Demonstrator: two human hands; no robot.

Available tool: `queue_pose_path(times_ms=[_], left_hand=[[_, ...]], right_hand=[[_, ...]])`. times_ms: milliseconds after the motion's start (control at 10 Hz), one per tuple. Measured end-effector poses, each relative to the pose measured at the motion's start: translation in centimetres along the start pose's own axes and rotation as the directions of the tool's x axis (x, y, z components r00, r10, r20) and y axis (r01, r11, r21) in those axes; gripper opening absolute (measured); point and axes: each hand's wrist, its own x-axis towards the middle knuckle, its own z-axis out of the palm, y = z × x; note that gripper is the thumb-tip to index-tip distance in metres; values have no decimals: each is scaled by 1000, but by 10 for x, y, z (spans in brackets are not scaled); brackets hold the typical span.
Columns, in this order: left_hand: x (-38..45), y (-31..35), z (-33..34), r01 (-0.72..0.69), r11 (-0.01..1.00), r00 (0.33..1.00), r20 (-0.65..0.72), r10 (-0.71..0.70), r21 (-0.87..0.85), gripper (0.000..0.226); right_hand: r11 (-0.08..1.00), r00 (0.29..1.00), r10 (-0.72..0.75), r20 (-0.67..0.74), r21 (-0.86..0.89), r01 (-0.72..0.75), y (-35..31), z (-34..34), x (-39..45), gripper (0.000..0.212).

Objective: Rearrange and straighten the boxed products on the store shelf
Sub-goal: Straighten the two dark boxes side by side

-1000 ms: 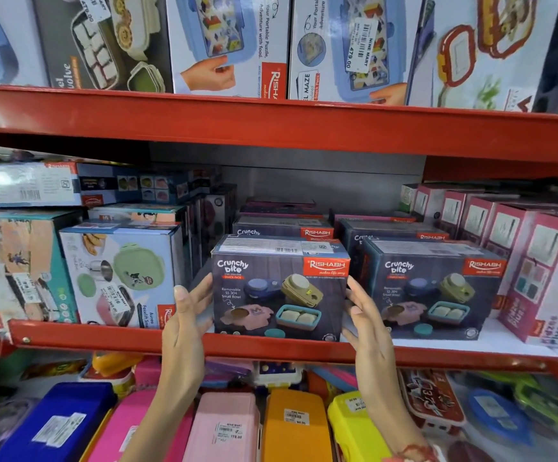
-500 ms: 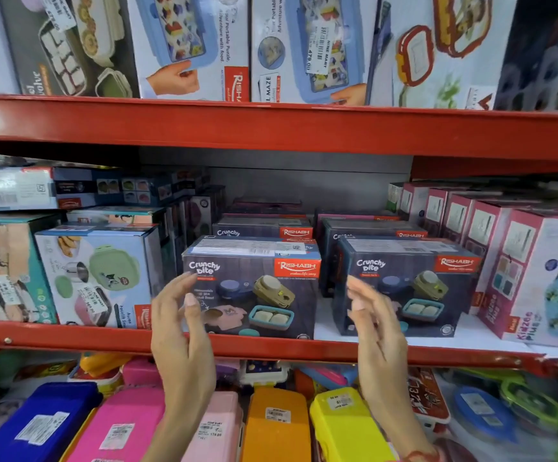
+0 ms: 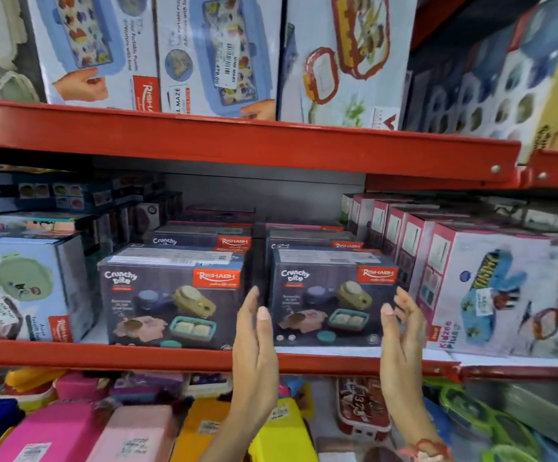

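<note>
Two dark grey "Crunchy bite" boxes stand side by side at the front of the middle shelf. The left box [image 3: 171, 298] faces out squarely. The right box [image 3: 332, 295] sits between my two hands. My left hand [image 3: 254, 331] is raised flat in front of the gap between the boxes, by the right box's left edge. My right hand [image 3: 402, 325] is at that box's right edge, fingers slightly curled. Neither hand holds anything; whether they touch the box is unclear. More of the same boxes [image 3: 201, 240] line up behind.
The red shelf rim [image 3: 104, 355] runs below the boxes. A light blue lunch-box carton [image 3: 24, 288] stands to the left, pink "Kidzee Plus" cartons [image 3: 491, 288] to the right. The upper shelf [image 3: 237, 141] carries large cartons. Below lie coloured plastic cases [image 3: 71, 435].
My hands let go of the left Crunchy bite box and moved right; they now flank the right one. The view has shifted right too.
</note>
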Motion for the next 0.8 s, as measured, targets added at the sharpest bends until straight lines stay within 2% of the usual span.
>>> queue_pose_path(times_ms=[100, 200, 300, 400, 700, 800], left_hand=[[8, -7, 8, 57, 998, 998, -9, -57, -16, 64], [16, -17, 10, 152, 984, 986, 77, -145, -95, 70], [14, -19, 8, 166, 982, 986, 33, -163, -88, 83], [8, -17, 2, 174, 977, 985, 21, -172, -125, 78], [-1, -8, -7, 157, 988, 987, 25, -157, -9, 68], [-8, 5, -10, 90, 992, 996, 22, -92, 94, 59]], right_hand=[[996, 984, 88, 153, -1, -89, 5, -9, 10, 61], [991, 965, 118, 233, 37, -130, 1, -13, 11, 60], [991, 964, 115, 240, 38, -128, -1, -17, 6, 56], [993, 964, 101, 245, 29, -111, 1, -20, 1, 52], [999, 970, 50, 236, -4, -51, 3, -26, -10, 54], [997, 989, 18, 145, -74, -7, -6, -23, -18, 58]])
